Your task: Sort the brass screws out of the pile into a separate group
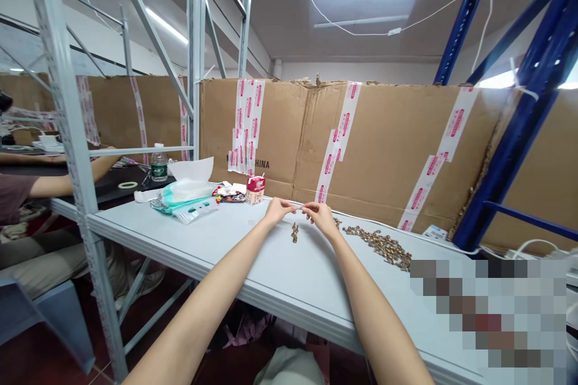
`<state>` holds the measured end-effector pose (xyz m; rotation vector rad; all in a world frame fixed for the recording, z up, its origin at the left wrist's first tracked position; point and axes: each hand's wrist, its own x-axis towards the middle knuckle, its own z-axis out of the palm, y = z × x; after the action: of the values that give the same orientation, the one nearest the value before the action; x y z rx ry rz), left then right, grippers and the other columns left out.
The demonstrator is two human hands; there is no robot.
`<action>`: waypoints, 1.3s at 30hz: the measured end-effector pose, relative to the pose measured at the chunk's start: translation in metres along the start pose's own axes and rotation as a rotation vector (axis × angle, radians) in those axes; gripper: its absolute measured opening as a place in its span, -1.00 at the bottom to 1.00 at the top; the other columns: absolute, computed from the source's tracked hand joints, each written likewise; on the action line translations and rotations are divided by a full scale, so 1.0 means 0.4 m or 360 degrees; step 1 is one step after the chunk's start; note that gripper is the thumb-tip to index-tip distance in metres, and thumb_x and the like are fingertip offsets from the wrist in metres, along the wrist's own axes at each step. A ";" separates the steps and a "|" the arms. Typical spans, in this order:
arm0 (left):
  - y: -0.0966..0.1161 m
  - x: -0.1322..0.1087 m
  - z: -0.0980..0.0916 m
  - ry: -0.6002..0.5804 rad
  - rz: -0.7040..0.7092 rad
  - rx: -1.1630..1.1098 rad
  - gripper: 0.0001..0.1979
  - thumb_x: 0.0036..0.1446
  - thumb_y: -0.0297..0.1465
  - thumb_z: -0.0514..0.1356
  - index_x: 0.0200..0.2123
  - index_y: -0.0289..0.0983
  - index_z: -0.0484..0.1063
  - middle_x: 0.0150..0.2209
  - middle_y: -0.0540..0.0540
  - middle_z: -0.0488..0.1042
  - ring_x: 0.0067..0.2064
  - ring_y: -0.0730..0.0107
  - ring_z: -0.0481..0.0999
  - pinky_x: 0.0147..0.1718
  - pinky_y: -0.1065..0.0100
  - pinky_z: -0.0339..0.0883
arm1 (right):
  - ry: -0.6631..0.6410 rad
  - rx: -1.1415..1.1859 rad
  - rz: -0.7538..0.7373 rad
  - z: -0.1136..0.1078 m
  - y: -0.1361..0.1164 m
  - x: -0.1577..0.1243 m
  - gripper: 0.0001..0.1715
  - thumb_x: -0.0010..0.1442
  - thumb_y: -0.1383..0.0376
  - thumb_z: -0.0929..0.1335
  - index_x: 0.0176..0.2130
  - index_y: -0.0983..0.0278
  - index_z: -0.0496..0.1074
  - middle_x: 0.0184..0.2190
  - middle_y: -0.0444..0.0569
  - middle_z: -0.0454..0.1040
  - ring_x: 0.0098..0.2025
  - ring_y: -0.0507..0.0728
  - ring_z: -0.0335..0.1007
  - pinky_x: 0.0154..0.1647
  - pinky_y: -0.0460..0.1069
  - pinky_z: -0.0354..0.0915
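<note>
Over the grey table, my left hand [279, 210] and my right hand [320, 216] meet almost fingertip to fingertip. The fingers of both are pinched together. A small, thin piece seems to lie between them, too tiny to make out. Just below the hands on the tabletop is a little cluster of brass-coloured metal pieces [295, 233]. To the right of my right hand spreads a long pile of similar small metal pieces [379, 245]; my right hand and wrist partly hide its left end.
Left on the table [180, 240] are turquoise and clear plastic packaging [183, 195], snack wrappers [231, 192] and a red-and-cream drink carton [255, 189]. A cardboard wall [388, 150] closes the back. Another person's arm [67, 183] and a water bottle [159, 163] are beyond the grey post.
</note>
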<state>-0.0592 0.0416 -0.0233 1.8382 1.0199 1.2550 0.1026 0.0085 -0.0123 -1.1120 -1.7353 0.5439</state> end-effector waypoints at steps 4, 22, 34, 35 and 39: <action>-0.001 0.001 0.000 -0.0023 0.0000 0.0021 -0.76 -0.17 -0.26 0.22 -0.53 -0.35 0.53 -0.45 -0.15 0.55 -0.32 0.28 0.49 -0.26 0.36 0.28 | 0.0011 0.0001 -0.0008 0.003 0.014 0.003 -0.75 -0.02 0.21 0.31 -0.43 0.37 0.44 -0.60 -0.05 0.39 -0.66 -0.05 0.17 -0.66 -0.11 0.16; 0.032 -0.018 0.000 0.0004 -0.0051 -0.0495 -0.65 -0.30 -0.23 0.33 -0.44 -0.38 0.52 -0.43 -0.19 0.54 -0.36 0.33 0.47 -0.31 0.33 0.26 | 0.0129 0.0695 0.0044 0.032 -0.012 -0.001 -0.66 -0.14 0.12 0.41 -0.45 0.34 0.37 -0.65 -0.14 0.34 -0.61 -0.04 0.21 -0.57 -0.10 0.15; 0.052 -0.016 0.011 0.0161 0.0122 -0.0553 -0.71 -0.27 -0.29 0.32 -0.45 -0.38 0.50 -0.40 -0.20 0.54 -0.33 0.31 0.48 -0.24 0.30 0.30 | 0.0198 0.0718 0.0144 0.026 -0.024 -0.004 -0.61 -0.20 0.14 0.44 -0.39 0.35 0.42 -0.47 -0.02 0.45 -0.49 0.03 0.36 -0.46 -0.07 0.20; 0.057 -0.018 0.011 0.0165 0.0137 -0.0526 -0.71 -0.27 -0.29 0.32 -0.45 -0.38 0.50 -0.40 -0.20 0.54 -0.33 0.31 0.48 -0.25 0.31 0.30 | 0.0207 0.0672 0.0156 0.025 -0.025 -0.005 -0.61 -0.19 0.12 0.43 -0.39 0.35 0.41 -0.48 -0.02 0.45 -0.51 0.02 0.35 -0.50 -0.08 0.18; 0.066 -0.023 0.011 0.0156 0.0236 -0.0338 -0.73 -0.24 -0.28 0.31 -0.45 -0.36 0.50 -0.41 -0.18 0.53 -0.34 0.32 0.46 -0.30 0.33 0.28 | 0.0189 0.0507 0.0140 0.021 -0.020 -0.007 -0.59 -0.08 0.01 0.35 -0.48 0.33 0.34 -0.55 -0.08 0.37 -0.57 -0.01 0.26 -0.61 -0.12 0.07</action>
<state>-0.0513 0.0208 -0.0056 1.7271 0.7780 1.4943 0.0920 0.0033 -0.0111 -0.9744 -1.4431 0.7640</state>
